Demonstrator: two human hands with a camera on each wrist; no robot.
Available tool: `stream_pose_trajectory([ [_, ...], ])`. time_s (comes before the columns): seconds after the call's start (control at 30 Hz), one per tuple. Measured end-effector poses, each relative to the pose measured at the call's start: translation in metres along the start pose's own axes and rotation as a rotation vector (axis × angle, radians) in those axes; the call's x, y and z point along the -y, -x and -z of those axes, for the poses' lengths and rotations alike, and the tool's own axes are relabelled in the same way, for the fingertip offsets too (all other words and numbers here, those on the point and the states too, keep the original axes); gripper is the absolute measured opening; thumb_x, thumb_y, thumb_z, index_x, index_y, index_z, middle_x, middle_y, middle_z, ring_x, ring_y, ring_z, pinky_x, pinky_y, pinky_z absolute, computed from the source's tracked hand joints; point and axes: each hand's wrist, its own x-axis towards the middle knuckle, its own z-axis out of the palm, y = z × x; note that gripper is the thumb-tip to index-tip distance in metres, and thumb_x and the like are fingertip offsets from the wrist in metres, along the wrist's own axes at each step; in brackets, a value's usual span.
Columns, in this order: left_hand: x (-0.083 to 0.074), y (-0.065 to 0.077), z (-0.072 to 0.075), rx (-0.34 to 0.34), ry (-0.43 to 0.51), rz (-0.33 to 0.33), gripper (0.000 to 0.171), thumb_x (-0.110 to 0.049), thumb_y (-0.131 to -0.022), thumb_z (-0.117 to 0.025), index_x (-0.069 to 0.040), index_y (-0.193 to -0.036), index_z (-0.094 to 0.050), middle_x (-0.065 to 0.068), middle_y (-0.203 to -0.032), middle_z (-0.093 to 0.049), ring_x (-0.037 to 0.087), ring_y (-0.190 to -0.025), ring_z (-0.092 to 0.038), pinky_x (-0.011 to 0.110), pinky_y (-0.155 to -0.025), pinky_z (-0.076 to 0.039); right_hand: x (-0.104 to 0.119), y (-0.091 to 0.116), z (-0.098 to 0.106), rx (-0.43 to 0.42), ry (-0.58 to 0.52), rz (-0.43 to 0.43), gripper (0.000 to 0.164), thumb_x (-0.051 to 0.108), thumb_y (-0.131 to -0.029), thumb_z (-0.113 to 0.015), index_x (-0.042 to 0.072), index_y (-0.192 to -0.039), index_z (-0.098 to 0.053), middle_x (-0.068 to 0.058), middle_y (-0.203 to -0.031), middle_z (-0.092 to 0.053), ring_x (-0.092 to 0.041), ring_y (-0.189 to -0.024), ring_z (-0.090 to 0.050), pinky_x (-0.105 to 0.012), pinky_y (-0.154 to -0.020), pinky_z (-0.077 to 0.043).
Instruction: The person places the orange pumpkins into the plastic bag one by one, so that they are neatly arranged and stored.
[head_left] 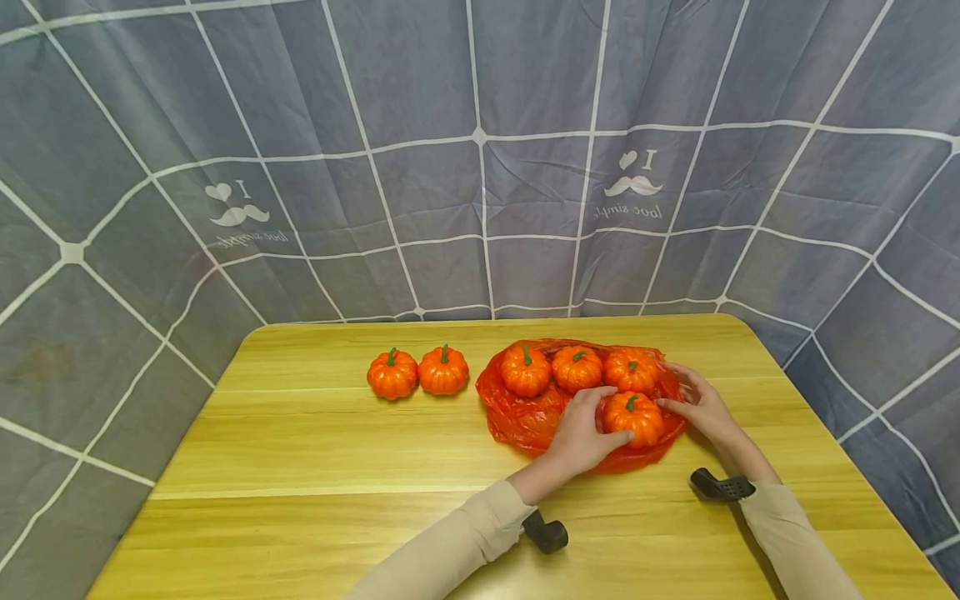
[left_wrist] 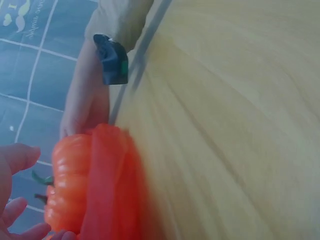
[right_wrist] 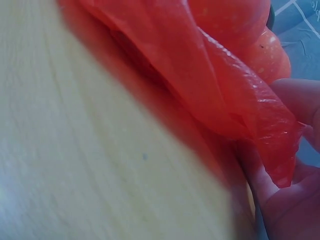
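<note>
Several small orange pumpkins with green stems sit on a spread red plastic bag (head_left: pixel 517 425). My left hand (head_left: pixel 581 433) is at the front pumpkin (head_left: pixel 633 419), its thumb and fingers spread about the near left side. In the left wrist view, the thumb stands apart from the pumpkin (left_wrist: pixel 70 170); whether the other fingertips touch it, I cannot tell. At the bag's right edge, my right hand (head_left: pixel 705 404) holds the plastic. The right wrist view has a fold of the bag (right_wrist: pixel 270 135) between the thumb and fingers of that hand (right_wrist: pixel 295 210).
Two more pumpkins, one on the left (head_left: pixel 392 373) and one beside it (head_left: pixel 443 370), stand on the wooden table (head_left: pixel 300 450) left of the bag. Behind the table hangs a grey curtain (head_left: pixel 420 192) with white lines. Each wrist carries a black device.
</note>
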Motion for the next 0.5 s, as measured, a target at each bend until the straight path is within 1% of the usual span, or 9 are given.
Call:
stream_pose_trajectory([
  [0.17, 0.001, 0.004, 0.016, -0.019, 0.049, 0.003, 0.059, -0.027, -0.082, -0.075, -0.014, -0.136, -0.052, 0.005, -0.137, -0.051, 0.024, -0.127, -0.048, 0.037, -0.104, -0.042, -0.001, -0.001, -0.001, -0.001, -0.005, -0.002, 0.062, -0.003, -0.087, -0.064, -0.011, -0.139, -0.031, 0.029, -0.113, -0.048, 0.014, -0.097, -0.054, -0.006, -0.08, -0.046],
  [0.23, 0.002, 0.005, 0.021, -0.034, 0.075, 0.003, 0.059, -0.026, -0.082, -0.074, -0.013, -0.136, -0.052, 0.007, -0.137, -0.051, 0.026, -0.126, -0.049, 0.038, -0.103, -0.042, -0.001, -0.001, -0.001, -0.004, -0.008, -0.001, 0.063, -0.004, -0.086, -0.064, -0.011, -0.139, -0.031, 0.029, -0.113, -0.048, 0.015, -0.097, -0.054, -0.006, -0.08, -0.046],
  [0.3, 0.003, 0.005, 0.026, -0.054, 0.096, -0.011, 0.058, -0.024, -0.082, -0.074, -0.011, -0.135, -0.053, 0.009, -0.134, -0.053, 0.029, -0.123, -0.05, 0.038, -0.101, -0.044, 0.0, -0.001, -0.001, -0.006, -0.009, -0.001, 0.063, -0.005, -0.086, -0.064, -0.011, -0.139, -0.031, 0.03, -0.113, -0.048, 0.015, -0.097, -0.054, -0.006, -0.079, -0.046],
  [0.4, 0.005, 0.007, 0.033, -0.091, 0.095, -0.037, 0.057, -0.023, -0.082, -0.075, -0.009, -0.132, -0.054, 0.011, -0.13, -0.055, 0.03, -0.119, -0.052, 0.037, -0.098, -0.045, 0.0, 0.0, -0.001, -0.01, -0.004, 0.001, 0.062, -0.005, -0.086, -0.064, -0.011, -0.139, -0.031, 0.029, -0.113, -0.048, 0.015, -0.097, -0.053, -0.006, -0.079, -0.046],
  [0.5, 0.007, 0.009, 0.042, -0.116, 0.081, -0.037, 0.057, -0.024, -0.081, -0.075, -0.01, -0.132, -0.054, 0.012, -0.129, -0.056, 0.03, -0.116, -0.053, 0.036, -0.096, -0.046, 0.001, 0.0, -0.001, -0.013, 0.006, -0.004, 0.062, -0.004, -0.087, -0.064, -0.011, -0.139, -0.031, 0.029, -0.113, -0.047, 0.016, -0.097, -0.052, -0.005, -0.08, -0.046],
])
